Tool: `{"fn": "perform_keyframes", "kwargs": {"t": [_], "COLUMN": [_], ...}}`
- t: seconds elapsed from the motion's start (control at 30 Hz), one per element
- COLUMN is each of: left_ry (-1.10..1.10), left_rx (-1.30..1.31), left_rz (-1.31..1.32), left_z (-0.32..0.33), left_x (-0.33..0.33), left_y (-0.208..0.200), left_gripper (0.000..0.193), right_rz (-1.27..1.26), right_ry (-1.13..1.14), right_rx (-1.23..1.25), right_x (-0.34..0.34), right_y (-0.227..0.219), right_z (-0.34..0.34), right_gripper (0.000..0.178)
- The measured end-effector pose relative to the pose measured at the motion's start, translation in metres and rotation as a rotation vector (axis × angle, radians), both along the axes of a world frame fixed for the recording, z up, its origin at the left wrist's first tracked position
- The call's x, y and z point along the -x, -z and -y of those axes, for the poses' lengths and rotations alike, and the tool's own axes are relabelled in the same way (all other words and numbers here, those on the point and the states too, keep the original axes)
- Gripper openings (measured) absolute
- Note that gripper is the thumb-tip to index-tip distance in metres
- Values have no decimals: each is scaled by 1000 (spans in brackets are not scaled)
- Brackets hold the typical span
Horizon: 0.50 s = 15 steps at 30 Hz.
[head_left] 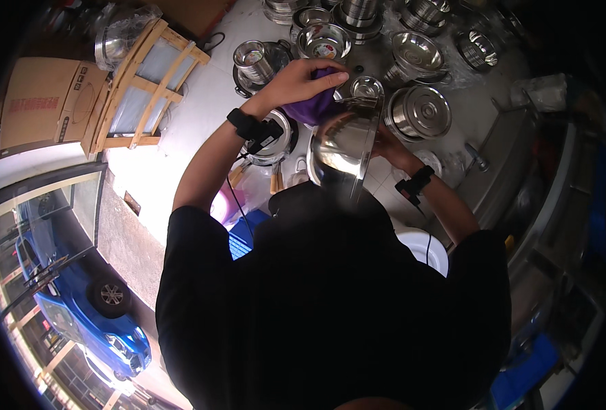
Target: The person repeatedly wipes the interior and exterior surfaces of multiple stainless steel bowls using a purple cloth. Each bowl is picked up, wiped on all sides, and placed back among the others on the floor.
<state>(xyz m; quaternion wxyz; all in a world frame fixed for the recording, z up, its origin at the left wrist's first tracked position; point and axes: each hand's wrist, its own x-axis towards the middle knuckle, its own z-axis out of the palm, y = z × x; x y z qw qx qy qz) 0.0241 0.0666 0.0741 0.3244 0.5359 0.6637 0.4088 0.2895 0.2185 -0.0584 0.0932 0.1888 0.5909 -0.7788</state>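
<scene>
Polished steel bowl (340, 145), deep, round and wide-rimmed, is tipped on its side in front of our chest, between our two hands, its base facing left and its open side right. Our left hand (308, 80) has its grip bunched around a purple cloth (309, 109) at the bowl's far left side; whether cloth and metal touch, we cannot tell for sure. Our right hand (390, 145) is by the rim on the right, fingers mostly hidden, so we cannot tell how tight that grip is. We judge this to be wiping, underway on this bowl and unfinished. Farther off, a silver steel basin (324, 42) and a round ring-topped steel pot (422, 111) sit above the pale floor (204, 96); whether they are done or left, we cannot tell.
</scene>
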Motion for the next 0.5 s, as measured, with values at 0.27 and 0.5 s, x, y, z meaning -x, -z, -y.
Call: {"fn": "perform_keyframes", "kwargs": {"t": [0.27,0.5], "left_ry": [465,533], "left_rx": [271,312], "left_rz": [30,-46], "left_z": [-23,-36], "left_x": [-9,-14], "left_y": [-6,-1], "left_gripper": [70,71], "right_rz": [78,152], "right_ry": [-128,-204], "right_rx": [-31,-409], "right_x": [1,9], "right_y": [2,-62], "right_z": [-3,-62], "right_gripper": [66,72]}}
